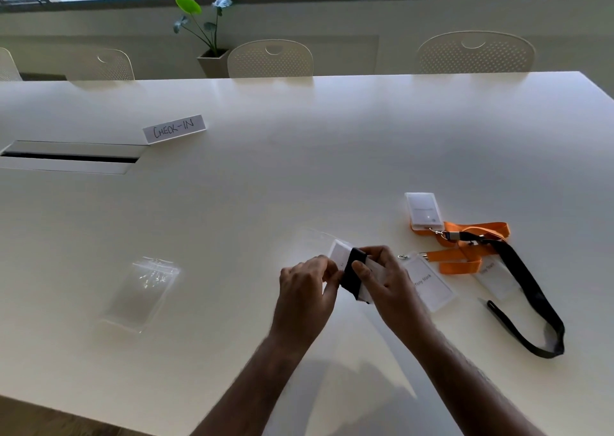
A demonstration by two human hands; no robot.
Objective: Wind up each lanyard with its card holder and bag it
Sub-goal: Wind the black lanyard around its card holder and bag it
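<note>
Both hands' fingers [360,269] pinch a black-wound card holder [342,256] ("Tony Stark" badge [432,284] beside; "CHECK-IN" sign [174,128]).

Our white table [299,156] carries a clear bag [141,291] well left of our fingers [360,269], and a "CHECK-IN" sign [174,129] far beyond. Just right lie three card holders [432,283] with orange lanyards [465,246] and a black lanyard [531,289].

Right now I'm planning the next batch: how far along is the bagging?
Nothing looks bagged: the clear bag lies flat on the table. In hand: both hands hold a card holder wrapped in black lanyard. Left: the loose orange lanyards, black lanyard and their holders.
</note>
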